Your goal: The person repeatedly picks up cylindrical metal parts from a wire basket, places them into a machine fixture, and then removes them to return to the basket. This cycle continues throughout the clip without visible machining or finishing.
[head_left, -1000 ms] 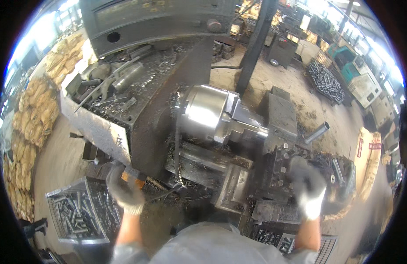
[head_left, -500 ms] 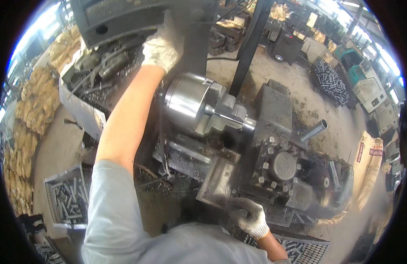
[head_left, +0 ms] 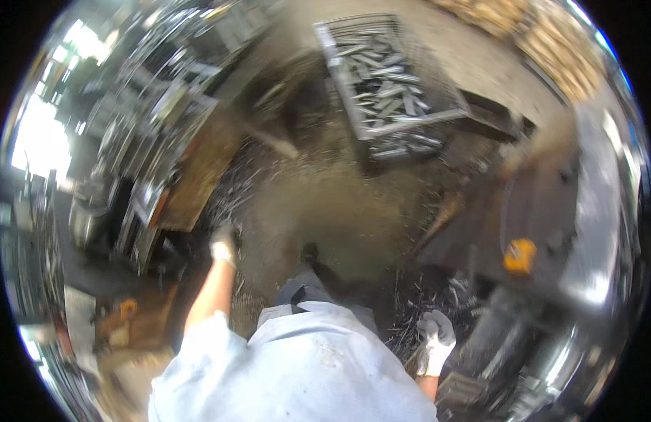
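Wire basket (head_left: 418,122) of metal rods (head_left: 390,88), far centre
I judge those loaded; what's left I can't tell; near, the right hand (head_left: 436,342) is loosely curled, seemingly empty, beside metal shavings (head_left: 403,323); the left hand (head_left: 223,247), well apart, too blurred to read

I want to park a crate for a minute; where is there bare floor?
The pale floor between the wire basket and the brown bundles looks open. The brown ground from the basket toward the left hand and right hand seems freer too, though blurred. Metal shavings crowd the ground near both hands.
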`<state>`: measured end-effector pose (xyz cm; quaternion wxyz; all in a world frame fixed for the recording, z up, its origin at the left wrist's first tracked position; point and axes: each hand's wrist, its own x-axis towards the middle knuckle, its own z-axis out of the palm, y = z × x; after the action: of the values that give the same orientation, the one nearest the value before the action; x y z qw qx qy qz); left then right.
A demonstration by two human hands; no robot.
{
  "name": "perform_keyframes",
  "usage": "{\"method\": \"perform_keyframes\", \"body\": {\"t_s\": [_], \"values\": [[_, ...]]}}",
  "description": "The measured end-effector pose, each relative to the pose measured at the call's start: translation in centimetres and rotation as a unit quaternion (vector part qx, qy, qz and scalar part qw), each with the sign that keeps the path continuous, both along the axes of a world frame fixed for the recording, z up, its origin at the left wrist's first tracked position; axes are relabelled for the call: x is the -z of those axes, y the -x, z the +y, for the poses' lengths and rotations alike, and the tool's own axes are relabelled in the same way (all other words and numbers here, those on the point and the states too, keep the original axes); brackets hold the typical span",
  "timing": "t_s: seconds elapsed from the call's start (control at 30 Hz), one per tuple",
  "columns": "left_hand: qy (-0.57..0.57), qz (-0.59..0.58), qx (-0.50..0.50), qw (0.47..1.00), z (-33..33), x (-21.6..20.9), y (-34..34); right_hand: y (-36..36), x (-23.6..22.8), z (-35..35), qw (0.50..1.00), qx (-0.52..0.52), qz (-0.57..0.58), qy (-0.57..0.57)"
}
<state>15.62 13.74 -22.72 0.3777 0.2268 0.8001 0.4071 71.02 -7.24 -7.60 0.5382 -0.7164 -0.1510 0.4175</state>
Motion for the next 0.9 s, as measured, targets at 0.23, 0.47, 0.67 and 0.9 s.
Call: {"method": "perform_keyframes", "body": {"t_s": [0.23, 0.47, 0.67, 0.9], "values": [[0.182, 0.353, -0.385, 0.833, -21.5, -4.8, 36.4, 5.9, 8.4, 19.0, 0.983, -0.149, 0.006, 0.109], [0.431, 0.411, -0.340, 0.728, -34.6, -4.9, 38.8, 11.4, 11.1, 31.9, 0.937, -0.288, -0.112, 0.160], [0.474, 0.484, -0.317, 0.664, -31.0, -0.9, 36.7, 12.1, 14.0, 37.0, 0.792, -0.490, -0.314, 0.185], [0.326, 0.405, -0.143, 0.842, -7.4, 8.9, 24.2, 11.1, 16.6, 46.8, 0.748, -0.546, -0.294, 0.238]]}}
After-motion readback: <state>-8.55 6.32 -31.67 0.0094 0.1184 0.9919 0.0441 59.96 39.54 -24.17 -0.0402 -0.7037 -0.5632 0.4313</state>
